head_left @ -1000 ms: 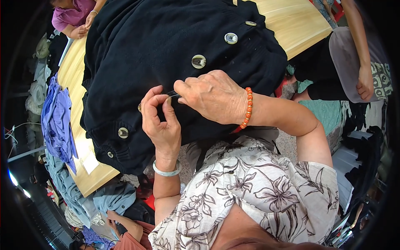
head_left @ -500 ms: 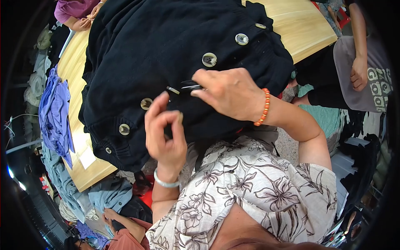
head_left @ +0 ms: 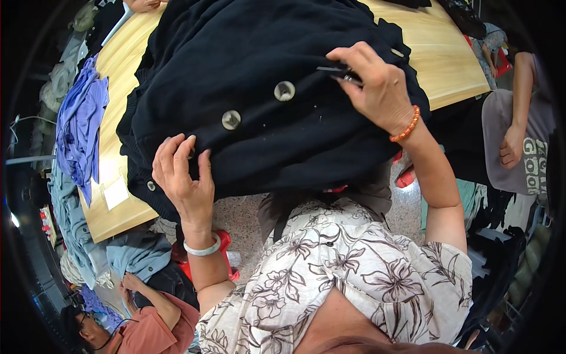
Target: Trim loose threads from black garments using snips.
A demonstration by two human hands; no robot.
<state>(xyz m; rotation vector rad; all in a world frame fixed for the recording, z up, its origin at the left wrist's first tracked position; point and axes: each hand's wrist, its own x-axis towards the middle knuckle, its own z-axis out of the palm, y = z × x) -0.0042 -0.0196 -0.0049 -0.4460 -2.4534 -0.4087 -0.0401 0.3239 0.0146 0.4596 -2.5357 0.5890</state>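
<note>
A black knit cardigan (head_left: 247, 53) is spread before me, its lower part hanging toward my lap. Along it run large marbled round buttons, a middle one (head_left: 284, 91) and one to its left (head_left: 231, 120). My left hand (head_left: 184, 180) lies on the cardigan's left part, fingers bent and apart, partly covering another button. A pair of dark thread snips (head_left: 341, 73) is in my right hand (head_left: 380, 88), their thin blade pointing left above the fabric. Small pale specks dot the cloth below the buttons.
The wooden table (head_left: 451, 53) shows on both sides. Purple garments (head_left: 79, 130) and a white paper (head_left: 116, 194) lie at its left edge. A co-worker in a salmon top (head_left: 159, 324) sits lower left; another person's arm (head_left: 519, 124) is at right. A red stool (head_left: 227, 259) stands below.
My left hand has moved left and its fingers have spread onto the cardigan. My right hand has swung up and right with the snips. The cardigan's button row has shifted and flattened.
</note>
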